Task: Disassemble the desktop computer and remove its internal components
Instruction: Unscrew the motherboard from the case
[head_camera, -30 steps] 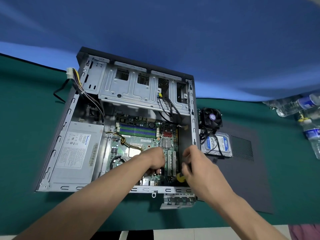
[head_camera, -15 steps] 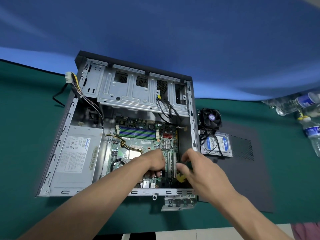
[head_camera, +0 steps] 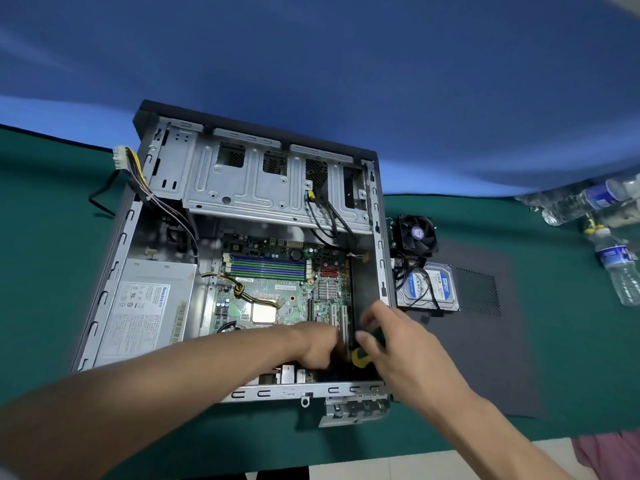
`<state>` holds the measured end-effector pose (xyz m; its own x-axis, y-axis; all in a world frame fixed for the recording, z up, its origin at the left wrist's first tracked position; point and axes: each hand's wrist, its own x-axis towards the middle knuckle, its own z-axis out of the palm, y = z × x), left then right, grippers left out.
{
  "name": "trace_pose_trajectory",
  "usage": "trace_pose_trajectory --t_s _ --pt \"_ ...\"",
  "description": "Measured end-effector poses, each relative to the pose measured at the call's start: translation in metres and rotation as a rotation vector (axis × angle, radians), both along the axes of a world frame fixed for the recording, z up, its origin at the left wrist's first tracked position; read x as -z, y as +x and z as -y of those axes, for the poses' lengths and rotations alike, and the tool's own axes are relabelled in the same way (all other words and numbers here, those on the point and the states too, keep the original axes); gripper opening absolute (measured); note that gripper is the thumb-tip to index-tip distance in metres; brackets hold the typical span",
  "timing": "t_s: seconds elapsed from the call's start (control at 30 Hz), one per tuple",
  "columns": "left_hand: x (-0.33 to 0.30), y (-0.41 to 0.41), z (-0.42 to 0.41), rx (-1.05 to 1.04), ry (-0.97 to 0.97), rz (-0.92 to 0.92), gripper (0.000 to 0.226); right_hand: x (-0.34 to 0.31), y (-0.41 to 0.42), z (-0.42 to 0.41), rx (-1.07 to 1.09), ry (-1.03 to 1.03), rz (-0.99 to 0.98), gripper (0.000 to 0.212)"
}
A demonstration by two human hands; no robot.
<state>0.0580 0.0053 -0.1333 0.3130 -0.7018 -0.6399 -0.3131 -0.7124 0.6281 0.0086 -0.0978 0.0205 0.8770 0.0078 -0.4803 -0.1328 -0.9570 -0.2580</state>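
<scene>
Right grip pinching screwdriver, left grip curled on motherboard

Left hand fingertips hidden, curled down by motherboard near edge; grip unclear. Right hand covers most of yellow-green screwdriver, tip out of sight. Power supply label too small to read. Bottles blurred, cut by right edge
</scene>
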Motion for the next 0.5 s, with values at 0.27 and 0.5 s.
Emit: trace_pose_trajectory --t_s 0.27,0.5 --pt "0.013 -0.003 -0.001 0.178 -0.087 0.312 0.010 0.000 0.005 -0.003 0.017 0.050 -0.069 0.032" --pt "0.023 -0.007 0.000 0.211 -0.234 0.415 0.026 -0.003 0.001 -0.003 -0.005 0.043 -0.050 0.003"
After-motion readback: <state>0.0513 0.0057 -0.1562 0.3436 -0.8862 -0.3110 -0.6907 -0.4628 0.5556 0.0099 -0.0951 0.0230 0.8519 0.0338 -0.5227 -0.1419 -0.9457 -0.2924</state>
